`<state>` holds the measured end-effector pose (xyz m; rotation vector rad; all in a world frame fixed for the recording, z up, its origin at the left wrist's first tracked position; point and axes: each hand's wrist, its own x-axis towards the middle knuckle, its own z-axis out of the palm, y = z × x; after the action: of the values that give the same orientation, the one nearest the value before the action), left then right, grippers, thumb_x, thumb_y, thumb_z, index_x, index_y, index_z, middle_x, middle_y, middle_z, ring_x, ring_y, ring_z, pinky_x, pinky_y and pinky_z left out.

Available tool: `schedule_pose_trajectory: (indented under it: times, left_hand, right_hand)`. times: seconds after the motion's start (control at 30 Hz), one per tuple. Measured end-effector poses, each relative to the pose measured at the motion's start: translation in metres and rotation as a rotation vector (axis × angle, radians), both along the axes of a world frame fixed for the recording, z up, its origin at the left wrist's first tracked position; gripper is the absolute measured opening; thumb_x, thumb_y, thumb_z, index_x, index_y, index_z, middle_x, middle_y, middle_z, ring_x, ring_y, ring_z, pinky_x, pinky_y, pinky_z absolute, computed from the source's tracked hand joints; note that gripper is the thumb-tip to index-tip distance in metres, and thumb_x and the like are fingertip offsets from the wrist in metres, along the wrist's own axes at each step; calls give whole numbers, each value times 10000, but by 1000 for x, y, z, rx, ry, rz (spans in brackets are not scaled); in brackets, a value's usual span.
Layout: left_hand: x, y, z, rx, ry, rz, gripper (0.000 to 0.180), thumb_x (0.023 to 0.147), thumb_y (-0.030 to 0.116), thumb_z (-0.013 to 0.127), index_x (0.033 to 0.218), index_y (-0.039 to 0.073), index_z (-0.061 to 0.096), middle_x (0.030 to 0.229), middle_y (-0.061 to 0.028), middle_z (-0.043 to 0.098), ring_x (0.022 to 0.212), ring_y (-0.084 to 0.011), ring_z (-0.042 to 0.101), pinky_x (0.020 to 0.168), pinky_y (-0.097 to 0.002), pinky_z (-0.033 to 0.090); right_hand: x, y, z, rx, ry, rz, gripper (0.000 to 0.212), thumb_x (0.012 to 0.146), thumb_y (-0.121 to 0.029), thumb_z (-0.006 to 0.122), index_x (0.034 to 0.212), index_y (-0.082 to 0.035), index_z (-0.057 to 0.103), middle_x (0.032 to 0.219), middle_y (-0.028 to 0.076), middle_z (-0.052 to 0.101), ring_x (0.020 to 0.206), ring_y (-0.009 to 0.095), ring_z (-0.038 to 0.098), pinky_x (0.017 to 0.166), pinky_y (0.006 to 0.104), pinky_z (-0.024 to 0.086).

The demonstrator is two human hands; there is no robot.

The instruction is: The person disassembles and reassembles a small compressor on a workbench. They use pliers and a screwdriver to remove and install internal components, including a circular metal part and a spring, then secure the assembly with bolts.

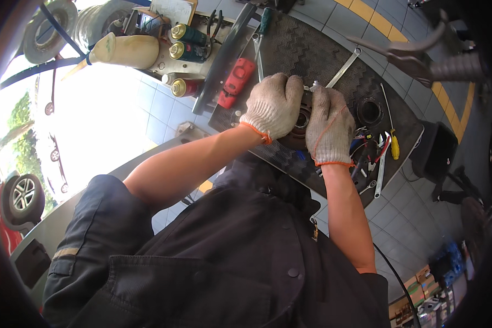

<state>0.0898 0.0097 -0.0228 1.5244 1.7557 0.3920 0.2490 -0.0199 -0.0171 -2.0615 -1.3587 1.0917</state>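
My left hand (275, 107), in a knitted white work glove with an orange cuff, grips the left side of a dark metal part with a round bore (294, 141). On its right side my right hand (331, 127), gloved alike, has its fingers curled over the far edge. A small silvery fitting (315, 85) shows between the fingertips. Much of the part is covered by the gloves. It rests on or just above a black ribbed mat (306, 41); I cannot tell which. Beyond my right hand lies a combination wrench (345, 66), and a dark ring (370, 111) is to the right.
A red tool (237, 82), a wrench (258, 57) and a green-handled screwdriver (265, 22) lie left. Right are a yellow-handled screwdriver (394, 143), another wrench (381, 169) and several small tools. Spray cans (185, 51) and a cream jug (128, 52) stand on a side shelf.
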Motion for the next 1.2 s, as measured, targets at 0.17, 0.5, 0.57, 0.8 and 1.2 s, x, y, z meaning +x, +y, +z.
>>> schedule_pose_trajectory:
  times: [0.17,0.5,0.57,0.8,1.2]
  left_hand:
    - [4,3,-3,2,69,14,464,1174,390,485,1142,3,739,1151,-322,764,1154,-591,702,977,-629,571]
    - [-1,-4,-27,113,96,-61,343,1138,388,573,1235,128,774,1265,-288,743,1214,-535,713,1027,-624,605]
    - [-1,-8,-25,127,150,-171,352,1159,341,533,1251,90,761,1269,-274,760,1220,-533,712,1047,-617,586]
    - [-21,4,-7,102,2,-184,398,1179,316,519,1384,46,727,1306,-275,792,1292,-499,731,1113,-554,583]
    - [-6,1,-16,79,-27,18,563,1149,471,502,1198,1,808,1219,-330,791,1228,-557,726,1074,-597,570]
  right_hand:
    - [2,1,-11,104,3,-24,588,1202,-533,561,1376,-21,792,1245,341,802,1213,541,773,1088,599,592]
    - [-7,-1,-25,158,-76,-67,577,1232,-490,506,1324,3,789,1273,302,806,1217,507,773,1063,549,588]
    - [-5,-3,-23,124,-59,-45,593,1224,-496,505,1367,9,780,1302,314,803,1247,505,774,1101,552,581]
    - [8,3,-10,149,-78,75,670,1210,-559,418,1361,-12,775,1365,326,773,1308,554,719,1159,611,543]
    - [-3,7,-12,73,-105,29,653,1204,-512,458,1220,25,828,1236,344,808,1263,551,750,1094,601,568]
